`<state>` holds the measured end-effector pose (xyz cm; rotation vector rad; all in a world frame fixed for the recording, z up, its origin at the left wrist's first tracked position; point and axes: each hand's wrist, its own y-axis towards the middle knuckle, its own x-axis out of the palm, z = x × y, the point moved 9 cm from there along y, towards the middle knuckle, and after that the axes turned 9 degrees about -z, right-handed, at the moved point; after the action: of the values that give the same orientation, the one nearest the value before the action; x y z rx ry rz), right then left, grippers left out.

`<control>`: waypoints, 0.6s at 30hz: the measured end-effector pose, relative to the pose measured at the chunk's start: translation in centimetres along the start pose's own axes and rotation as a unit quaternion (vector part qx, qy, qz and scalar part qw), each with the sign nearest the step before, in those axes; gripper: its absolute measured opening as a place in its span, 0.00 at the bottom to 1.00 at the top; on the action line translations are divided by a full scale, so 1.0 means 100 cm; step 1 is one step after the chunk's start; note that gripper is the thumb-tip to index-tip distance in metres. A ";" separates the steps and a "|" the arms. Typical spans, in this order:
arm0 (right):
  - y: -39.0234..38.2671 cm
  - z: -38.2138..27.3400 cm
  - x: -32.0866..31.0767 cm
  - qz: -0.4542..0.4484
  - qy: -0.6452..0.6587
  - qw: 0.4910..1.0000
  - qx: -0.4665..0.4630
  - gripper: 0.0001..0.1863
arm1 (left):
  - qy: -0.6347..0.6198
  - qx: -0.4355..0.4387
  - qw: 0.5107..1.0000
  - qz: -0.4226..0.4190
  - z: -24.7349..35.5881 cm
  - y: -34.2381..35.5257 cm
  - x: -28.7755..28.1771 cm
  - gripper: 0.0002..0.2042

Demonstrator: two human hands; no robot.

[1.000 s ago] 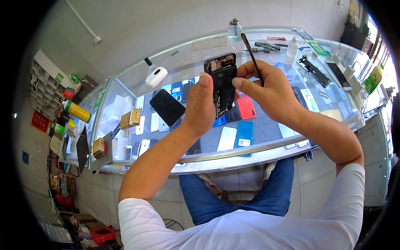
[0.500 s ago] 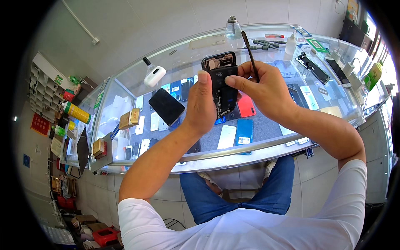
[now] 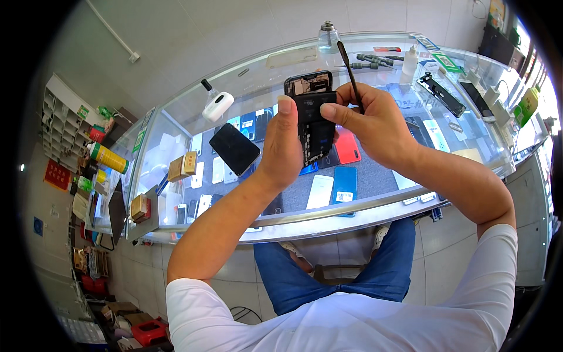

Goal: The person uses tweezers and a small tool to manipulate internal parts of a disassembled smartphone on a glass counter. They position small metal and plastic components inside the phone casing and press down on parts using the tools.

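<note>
An opened black phone (image 3: pixel 312 139) with exposed inner parts is held upright above the glass counter (image 3: pixel 281 217). My left hand (image 3: pixel 281 152) grips its left side, thumb pointing up along the edge. My right hand (image 3: pixel 375 129) is closed around a long thin dark pry tool (image 3: pixel 348 64) standing nearly upright, while its thumb presses on the flat black battery piece (image 3: pixel 314 102) in the phone. That piece sits over the middle of the phone, below the exposed metal parts at the top. A loose black screen (image 3: pixel 234 149) lies on the counter left of my hands.
On the counter are a white device (image 3: pixel 217 107), small boxes (image 3: pixel 182 166), a glass bottle (image 3: pixel 328 38), screwdrivers (image 3: pixel 369 63), a dropper bottle (image 3: pixel 409 64), and a phone part (image 3: pixel 443 95). Rows of phones show under the glass. A yellow canister (image 3: pixel 108 157) stands at the left.
My right thumb and the black piece under it have shifted slightly up and left, then a little right. The pry tool has tilted a little further left at its top.
</note>
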<state>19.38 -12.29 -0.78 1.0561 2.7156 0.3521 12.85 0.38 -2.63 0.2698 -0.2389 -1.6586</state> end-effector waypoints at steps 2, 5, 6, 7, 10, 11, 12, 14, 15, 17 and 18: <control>0.001 0.002 0.000 -0.003 -0.003 1.000 -0.002 0.14 | 0.005 -0.002 1.000 -0.004 0.001 0.001 0.001 0.47; 0.002 0.002 -0.002 -0.005 -0.020 1.000 0.000 0.14 | 0.004 -0.004 1.000 -0.002 0.001 0.000 0.000 0.47; 0.002 0.002 -0.001 -0.006 -0.028 1.000 0.001 0.15 | 0.005 -0.001 1.000 -0.001 0.001 0.000 -0.001 0.46; 0.003 0.001 0.000 -0.008 -0.028 1.000 -0.008 0.15 | 0.006 0.002 1.000 -0.001 -0.001 0.002 -0.004 0.46; 0.002 0.002 -0.002 -0.011 -0.032 0.999 -0.016 0.15 | -0.018 -0.004 1.000 0.006 -0.009 0.003 -0.006 0.45; 0.002 0.002 -0.002 -0.012 -0.030 0.999 -0.011 0.15 | -0.028 -0.009 1.000 0.010 -0.011 0.002 -0.007 0.45; 0.001 0.002 -0.002 -0.014 -0.028 0.999 -0.005 0.16 | -0.031 -0.009 0.999 0.011 -0.011 0.002 -0.008 0.45; 0.001 0.000 -0.002 -0.019 -0.036 0.999 -0.004 0.15 | -0.037 -0.009 0.999 0.014 -0.013 0.001 -0.009 0.44; 0.001 -0.001 -0.001 -0.022 -0.040 0.999 -0.003 0.15 | -0.036 -0.010 0.999 0.013 -0.012 0.001 -0.008 0.44; 0.001 0.001 -0.001 -0.024 -0.032 0.999 -0.001 0.15 | -0.033 -0.013 0.999 0.011 -0.011 0.001 -0.008 0.44; 0.001 0.002 -0.001 -0.025 -0.028 0.999 0.001 0.15 | -0.034 -0.013 0.999 0.009 -0.010 0.001 -0.007 0.43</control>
<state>19.53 -12.24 -0.91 0.9802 2.6872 0.3076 13.36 1.07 -3.52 0.1914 -0.2695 -1.6525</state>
